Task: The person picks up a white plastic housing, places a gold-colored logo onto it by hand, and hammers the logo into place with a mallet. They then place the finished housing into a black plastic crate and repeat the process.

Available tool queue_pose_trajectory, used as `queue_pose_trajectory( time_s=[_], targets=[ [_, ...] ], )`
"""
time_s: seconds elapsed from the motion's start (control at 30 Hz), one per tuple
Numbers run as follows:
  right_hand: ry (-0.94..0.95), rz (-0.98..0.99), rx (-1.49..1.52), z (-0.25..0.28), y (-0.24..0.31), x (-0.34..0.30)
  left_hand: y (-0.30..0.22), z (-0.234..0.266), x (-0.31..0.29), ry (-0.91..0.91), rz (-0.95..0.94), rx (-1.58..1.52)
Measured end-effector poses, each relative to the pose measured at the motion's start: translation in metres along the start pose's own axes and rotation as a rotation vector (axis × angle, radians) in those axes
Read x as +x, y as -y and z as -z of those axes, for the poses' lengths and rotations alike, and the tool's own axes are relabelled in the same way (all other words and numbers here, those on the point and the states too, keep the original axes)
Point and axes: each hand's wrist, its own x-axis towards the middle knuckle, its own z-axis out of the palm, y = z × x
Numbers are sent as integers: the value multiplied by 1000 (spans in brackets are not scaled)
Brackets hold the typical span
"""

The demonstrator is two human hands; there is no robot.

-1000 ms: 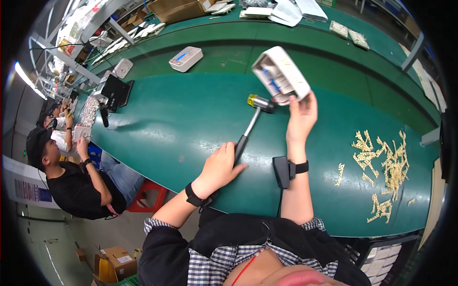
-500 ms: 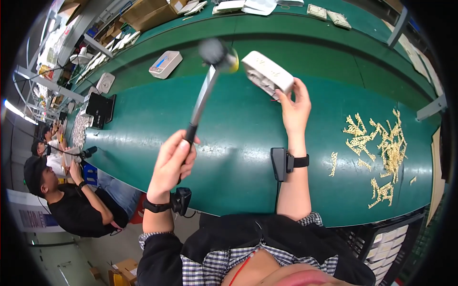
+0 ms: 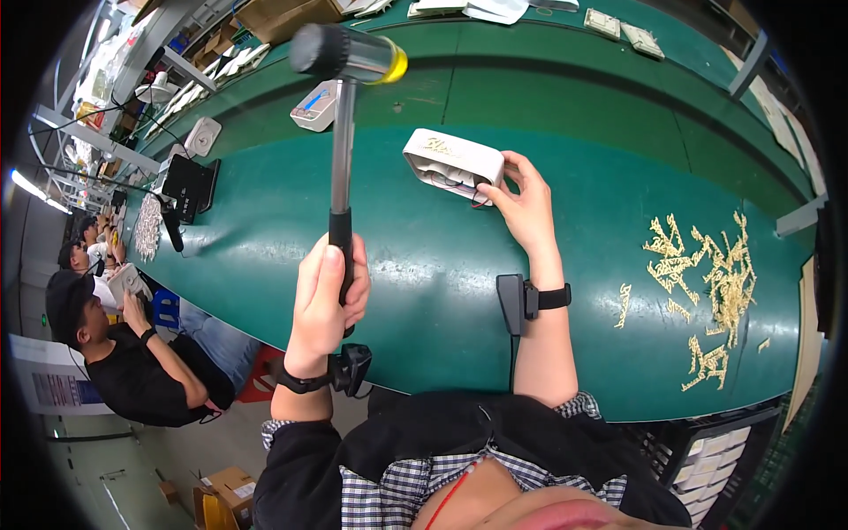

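Note:
My left hand (image 3: 325, 296) is closed round the black grip of a mallet (image 3: 344, 132), held upright with its black-and-yellow head at the top. My right hand (image 3: 528, 210) grips the right end of a white plastic housing (image 3: 477, 157) between thumb and fingers. The housing's hollow side faces me, and thin wires show inside it. Gold-coloured script lettering (image 3: 435, 144) sits on its top face. The mallet head is to the left of the housing and apart from it.
Gold letter pieces (image 3: 729, 296) lie scattered on the green table at the right. Another white housing (image 3: 315, 108) with a blue item inside stands behind the mallet. A black device (image 3: 187, 190) is at the left, near co-workers (image 3: 132, 353). Metal posts (image 3: 799, 215) flank the bench.
The mallet has moved left and swung more upright. My right hand has brought the white housing left and slightly nearer, turning it so its hollow side shows more.

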Motion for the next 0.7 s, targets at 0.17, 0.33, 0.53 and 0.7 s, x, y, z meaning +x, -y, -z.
queue_pose_trajectory(
  time_s=[0.17, 0.33, 0.53, 0.7],
  targets=[
    [29, -23, 19, -5, 5, -1, 14, 3, 6, 43, 330, 251],
    [20, -42, -20, -2, 5, 1, 3, 14, 2, -78, 152, 143],
    [37, -28, 6, -5, 3, -1, 19, 24, 11, -130, 110, 250],
    [38, -39, -24, -6, 3, -2, 7, 22, 6, -174, -45, 126]
  ],
)
